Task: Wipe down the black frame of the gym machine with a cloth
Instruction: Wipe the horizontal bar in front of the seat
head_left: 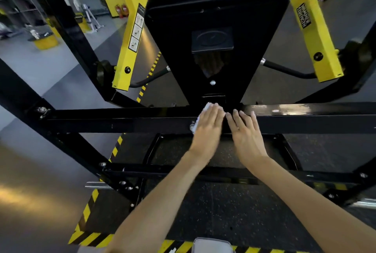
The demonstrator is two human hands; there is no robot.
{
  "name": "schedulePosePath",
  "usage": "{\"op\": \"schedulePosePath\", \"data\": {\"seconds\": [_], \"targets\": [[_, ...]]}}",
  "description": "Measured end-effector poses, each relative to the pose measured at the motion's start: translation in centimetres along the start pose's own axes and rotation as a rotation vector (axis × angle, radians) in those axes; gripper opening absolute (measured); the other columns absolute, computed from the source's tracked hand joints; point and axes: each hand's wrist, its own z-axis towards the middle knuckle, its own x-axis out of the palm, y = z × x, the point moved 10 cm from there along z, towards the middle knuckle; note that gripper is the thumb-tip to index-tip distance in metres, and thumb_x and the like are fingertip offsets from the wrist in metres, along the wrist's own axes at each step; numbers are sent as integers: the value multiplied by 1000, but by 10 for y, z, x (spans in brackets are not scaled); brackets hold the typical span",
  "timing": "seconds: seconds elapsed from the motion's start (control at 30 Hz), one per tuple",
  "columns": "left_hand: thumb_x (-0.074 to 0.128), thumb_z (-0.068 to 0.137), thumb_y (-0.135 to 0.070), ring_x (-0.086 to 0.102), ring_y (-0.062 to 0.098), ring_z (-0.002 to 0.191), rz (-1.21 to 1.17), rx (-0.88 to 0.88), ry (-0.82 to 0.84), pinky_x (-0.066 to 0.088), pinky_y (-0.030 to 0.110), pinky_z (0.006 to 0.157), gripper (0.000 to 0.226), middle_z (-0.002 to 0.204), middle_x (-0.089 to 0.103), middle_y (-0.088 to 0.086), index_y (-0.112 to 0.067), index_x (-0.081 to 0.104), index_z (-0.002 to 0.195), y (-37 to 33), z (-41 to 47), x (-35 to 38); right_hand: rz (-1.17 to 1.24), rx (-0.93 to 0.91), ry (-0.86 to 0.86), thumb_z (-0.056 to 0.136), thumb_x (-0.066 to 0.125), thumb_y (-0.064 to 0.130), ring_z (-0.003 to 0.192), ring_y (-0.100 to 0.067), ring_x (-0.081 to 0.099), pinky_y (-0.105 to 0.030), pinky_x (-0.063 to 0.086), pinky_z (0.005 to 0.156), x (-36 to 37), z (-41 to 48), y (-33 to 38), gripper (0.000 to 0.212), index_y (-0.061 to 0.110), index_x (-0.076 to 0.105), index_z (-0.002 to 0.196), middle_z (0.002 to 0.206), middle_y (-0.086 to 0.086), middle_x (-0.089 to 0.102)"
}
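White crumpled cloth (pixel 203 111) pressed mid black steel crossbar (pixel 122 120) under my left hand (pixel 207 128), fingers (pixel 215 111) straight; most of the frame looks unwiped.

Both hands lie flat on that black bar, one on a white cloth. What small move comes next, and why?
Probably slide the left hand and its cloth leftward along the crossbar: the cloth sits mid-bar, the right hand rests bare beside it, and the long left stretch lies open.

The speckled black rubber floor mat (pixel 234 212), edged with yellow-and-black hazard tape (pixel 87 210), carries the gym machine's black frame (pixel 122 122). Smooth grey floor (pixel 30 171) lies beside the mat on the left.
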Motion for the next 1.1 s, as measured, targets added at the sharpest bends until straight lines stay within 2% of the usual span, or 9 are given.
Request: {"op": "schedulePosePath", "data": {"seconds": [0.07,0.23,0.37,0.43,0.57,0.63,0.8,1.0,1.1], "targets": [[34,78,-2,40,29,135,-11,-18,-3,28,40,116,60,141,48,14,-5,49,135,28,-6,0,-1,-82,14,54,82,-3,121,-42,53,-55,36,107,1,0,-4,87,-4,49,135,133,-26,53],[69,69,-1,45,33,125,-7,-502,86,30,42,110,57,127,54,17,1,55,124,71,-8,10,72,-44,0,63,74,-4,138,-38,36,-52,24,114,-8,-13,-37,86,-3,41,142,147,-23,39],[59,76,7,28,30,140,-219,-141,47,17,35,119,67,145,39,14,-3,40,140,-32,27,-1,111,54,9,66,69,-9,141,-42,28,-57,23,113,-7,-31,-76,81,-6,40,141,149,-28,33],[50,74,16,28,29,141,-279,-52,50,17,35,119,70,146,39,13,-5,42,140,-21,21,-4,98,69,21,66,69,-9,141,-43,25,-56,18,114,-7,-37,-92,82,-6,38,142,150,-28,31],[56,72,12,33,33,138,-164,-482,58,26,41,115,65,139,43,18,0,44,134,57,-10,9,108,190,68,69,68,-8,145,-40,16,-55,11,116,-6,-51,-121,89,-4,27,148,153,-26,25],[63,71,5,36,34,135,-208,-575,52,27,43,114,65,138,44,20,3,43,134,29,3,7,80,196,104,67,72,-5,145,-39,16,-56,9,116,-3,-53,-123,93,-4,26,148,153,-25,26],[48,75,11,30,30,141,-274,-33,-47,19,39,119,71,149,37,16,-2,36,144,-57,28,-11,-12,197,116,64,76,2,141,-44,24,-62,4,115,2,-50,-118,94,-8,30,145,148,-30,33],[56,73,18,48,31,119,-463,-582,-96,45,40,98,60,127,50,16,-1,44,129,26,9,5,-30,191,127,62,75,2,143,-43,22,-61,10,115,4,-50,-120,94,-7,32,144,148,-29,33],[54,72,20,47,30,124,-623,-259,-106,36,37,108,53,128,52,15,-2,53,120,-49,35,-7,-47,167,134,58,77,2,140,-45,26,-61,18,113,3,-50,-121,96,-8,34,143,148,-30,33]]}}
